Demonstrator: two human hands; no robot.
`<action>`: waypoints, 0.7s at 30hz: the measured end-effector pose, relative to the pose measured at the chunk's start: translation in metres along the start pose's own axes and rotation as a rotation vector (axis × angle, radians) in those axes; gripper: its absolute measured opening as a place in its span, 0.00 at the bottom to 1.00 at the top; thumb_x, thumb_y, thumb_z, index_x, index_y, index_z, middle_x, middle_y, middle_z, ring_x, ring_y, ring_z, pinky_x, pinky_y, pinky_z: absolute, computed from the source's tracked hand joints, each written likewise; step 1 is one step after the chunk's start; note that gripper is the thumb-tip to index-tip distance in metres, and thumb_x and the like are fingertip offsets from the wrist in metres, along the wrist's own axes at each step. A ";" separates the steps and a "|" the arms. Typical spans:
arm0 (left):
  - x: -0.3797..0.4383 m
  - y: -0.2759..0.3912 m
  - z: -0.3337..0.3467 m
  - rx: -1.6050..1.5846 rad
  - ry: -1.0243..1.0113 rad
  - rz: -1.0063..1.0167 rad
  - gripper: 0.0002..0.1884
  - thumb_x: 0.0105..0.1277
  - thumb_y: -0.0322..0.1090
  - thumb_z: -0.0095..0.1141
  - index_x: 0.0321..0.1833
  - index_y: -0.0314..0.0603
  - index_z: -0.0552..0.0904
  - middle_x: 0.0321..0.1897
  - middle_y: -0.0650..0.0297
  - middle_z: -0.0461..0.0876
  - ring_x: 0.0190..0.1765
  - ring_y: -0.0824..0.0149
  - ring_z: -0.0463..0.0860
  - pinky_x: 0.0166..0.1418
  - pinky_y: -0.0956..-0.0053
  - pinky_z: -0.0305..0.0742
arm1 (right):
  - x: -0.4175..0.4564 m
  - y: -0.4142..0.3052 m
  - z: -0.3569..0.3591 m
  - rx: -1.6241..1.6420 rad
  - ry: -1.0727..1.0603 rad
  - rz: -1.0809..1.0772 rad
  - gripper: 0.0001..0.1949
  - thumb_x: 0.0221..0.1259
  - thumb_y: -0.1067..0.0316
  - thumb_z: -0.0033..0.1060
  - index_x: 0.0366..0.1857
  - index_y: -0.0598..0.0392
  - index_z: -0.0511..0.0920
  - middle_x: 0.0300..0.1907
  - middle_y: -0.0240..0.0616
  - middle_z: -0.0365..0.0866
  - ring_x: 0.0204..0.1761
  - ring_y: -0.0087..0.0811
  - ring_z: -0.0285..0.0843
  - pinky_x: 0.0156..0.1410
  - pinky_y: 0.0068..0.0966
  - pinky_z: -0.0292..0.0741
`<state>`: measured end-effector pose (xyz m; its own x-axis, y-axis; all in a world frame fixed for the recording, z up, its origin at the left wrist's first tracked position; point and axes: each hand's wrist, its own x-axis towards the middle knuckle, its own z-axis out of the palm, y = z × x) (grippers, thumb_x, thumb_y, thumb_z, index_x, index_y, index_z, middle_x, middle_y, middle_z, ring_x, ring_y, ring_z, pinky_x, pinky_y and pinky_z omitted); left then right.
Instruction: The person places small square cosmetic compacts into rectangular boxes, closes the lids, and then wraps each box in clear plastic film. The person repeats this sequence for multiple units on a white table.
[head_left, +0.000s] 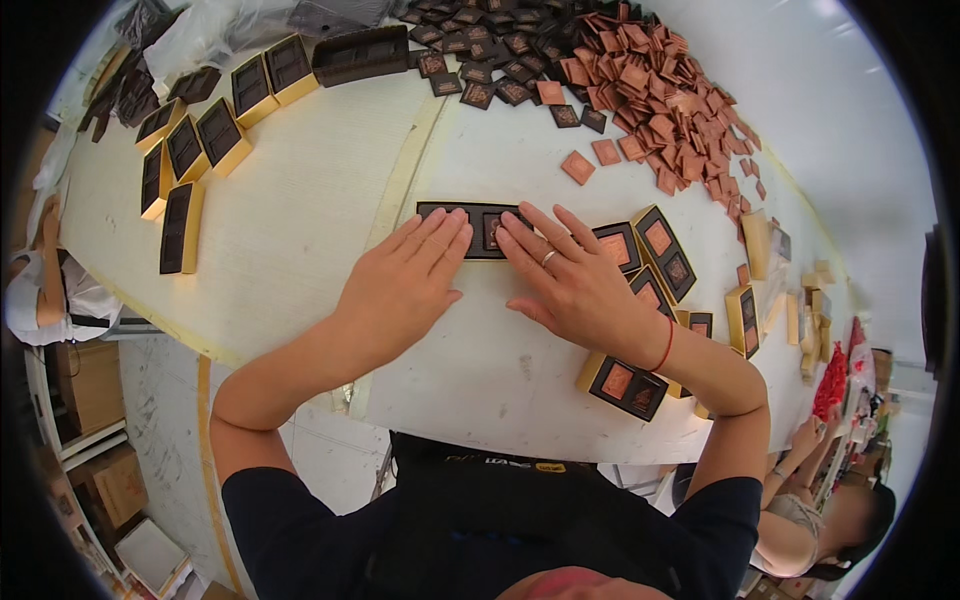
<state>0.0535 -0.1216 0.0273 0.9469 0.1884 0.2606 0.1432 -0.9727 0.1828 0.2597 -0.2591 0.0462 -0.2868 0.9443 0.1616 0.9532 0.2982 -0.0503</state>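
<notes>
In front of me a shallow gold-edged box with a black two-slot insert (480, 217) lies crosswise on the white table (450, 360). My left hand (401, 289) rests flat over its left part, fingers straight and side by side, covering the slot there. Over the right part, my right hand (577, 277) is spread, its fingertips on the insert. A dark square piece (491, 231) shows partly in the right slot, beside my right fingers. Neither hand grips anything. Right of my right hand stand gold boxes (666, 253) holding copper-coloured and dark squares, several partly hidden under my forearm.
Gold boxes with dark inserts (223, 136) stand at the left, near a long dark tray (360, 58). Dark squares (480, 52) and copper-coloured squares (667, 97) are heaped at the far side. Other people sit at left (64, 296) and right (787, 525).
</notes>
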 end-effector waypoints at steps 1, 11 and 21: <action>-0.002 0.002 0.001 0.039 -0.008 0.007 0.35 0.55 0.39 0.70 0.65 0.33 0.73 0.67 0.54 0.74 0.70 0.55 0.72 0.74 0.59 0.67 | -0.001 -0.006 0.000 -0.048 -0.018 0.015 0.34 0.54 0.51 0.69 0.62 0.64 0.73 0.66 0.45 0.72 0.75 0.41 0.58 0.80 0.44 0.54; -0.002 -0.043 -0.037 -0.167 0.205 -0.420 0.30 0.59 0.44 0.69 0.64 0.45 0.77 0.59 0.59 0.82 0.59 0.58 0.82 0.65 0.64 0.74 | 0.017 -0.009 0.012 -0.127 0.111 -0.083 0.15 0.53 0.69 0.60 0.43 0.66 0.78 0.47 0.47 0.78 0.56 0.43 0.75 0.68 0.40 0.70; -0.163 -0.164 -0.042 0.395 0.395 -0.994 0.39 0.57 0.41 0.71 0.70 0.42 0.69 0.59 0.50 0.78 0.60 0.50 0.77 0.65 0.60 0.72 | 0.007 0.105 -0.004 0.223 0.245 0.367 0.09 0.55 0.63 0.68 0.32 0.56 0.79 0.34 0.43 0.79 0.41 0.47 0.79 0.46 0.40 0.76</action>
<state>-0.1360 0.0134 -0.0057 0.2164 0.8610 0.4603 0.9261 -0.3302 0.1822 0.3582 -0.2222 0.0457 0.1209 0.9399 0.3194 0.9356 -0.0004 -0.3529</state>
